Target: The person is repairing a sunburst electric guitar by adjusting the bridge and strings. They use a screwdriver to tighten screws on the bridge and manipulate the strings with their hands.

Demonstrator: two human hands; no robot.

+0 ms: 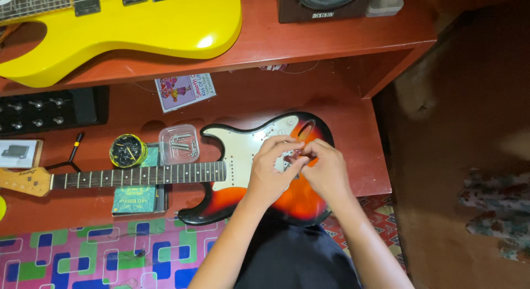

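Sunburst guitar [243, 156] lay flat across the red desk [359, 151], its body right under both hands and its long axis running left along the dark neck [138, 174] to the headstock [22, 181]. Both forearms came up from the near edge and met over the body's right half, neither clearly nearer. Left hand [270, 175] and right hand [326, 170] were curled in tight, fingertips pinched together on some small part too tiny to make out, just above the white pickguard [243, 148]. Left of the hands, beside the neck, sat a clear tub of metal pieces [179, 144] and a yellow-rimmed round tin [127, 151]. Farther back, on the upper shelf, rested a yellow guitar body [143, 29] and a brown speaker box [326, 4].
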